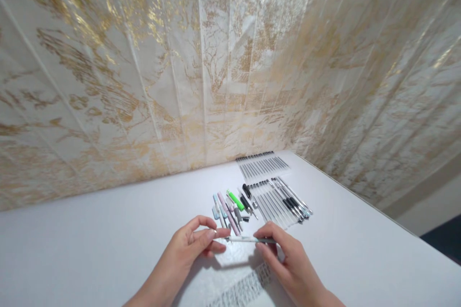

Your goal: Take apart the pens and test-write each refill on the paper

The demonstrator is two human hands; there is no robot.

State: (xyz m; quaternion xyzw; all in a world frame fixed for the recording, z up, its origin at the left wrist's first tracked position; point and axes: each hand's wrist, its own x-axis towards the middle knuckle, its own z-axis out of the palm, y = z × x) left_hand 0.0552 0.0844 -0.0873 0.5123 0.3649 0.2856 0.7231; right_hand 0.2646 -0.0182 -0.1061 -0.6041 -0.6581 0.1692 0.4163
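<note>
A pen with a pale barrel and a dark rear lies nearly level in the pinch of my right hand. Its narrow end points left, touching or close to the fingers of my left hand. Thumb and index finger of that left hand pinch a tiny shiny piece, too small to identify for certain. Just beyond both hands lies a loose group of pens, including a green highlighter, a pink pen and a black-and-silver pen.
Clear-barrelled pens with black ends lie in a row at the right; another row sits behind them. Black-gripped pens adjoin the front row. A printed sheet lies below my hands on the white table. Gold-patterned curtain hangs behind.
</note>
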